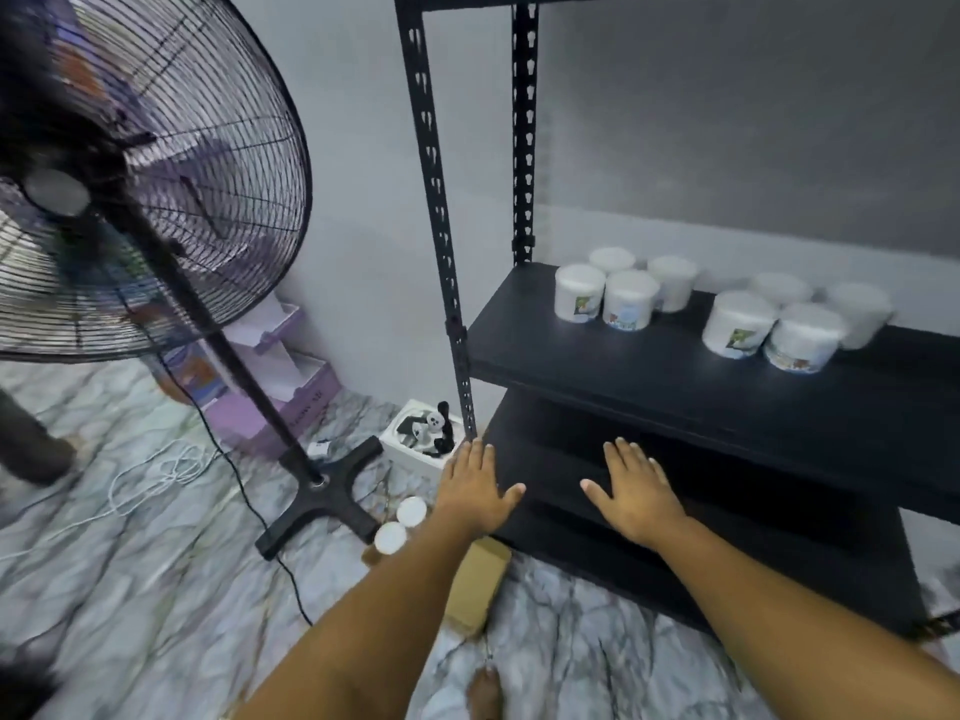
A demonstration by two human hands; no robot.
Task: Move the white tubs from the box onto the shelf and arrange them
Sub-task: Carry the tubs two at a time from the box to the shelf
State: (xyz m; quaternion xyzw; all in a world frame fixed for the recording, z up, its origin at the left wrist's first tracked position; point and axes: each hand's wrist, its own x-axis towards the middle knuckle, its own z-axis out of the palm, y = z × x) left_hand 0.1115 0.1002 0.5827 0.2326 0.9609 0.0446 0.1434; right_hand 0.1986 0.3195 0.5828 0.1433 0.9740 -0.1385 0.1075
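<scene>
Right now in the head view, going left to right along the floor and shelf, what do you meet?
Black standing fan → purple box → left hand → right hand → right-hand cluster of white tubs.

Your black shelf (675, 366) carries eight white tubs (631, 299): four clustered at 11 o'clock, four at 2 o'clock

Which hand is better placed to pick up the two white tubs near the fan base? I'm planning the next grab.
Left. The left hand hangs open almost directly above the two tubs on the floor, by the fan base. The right hand, also open, is farther away, before the lower shelf.
</scene>
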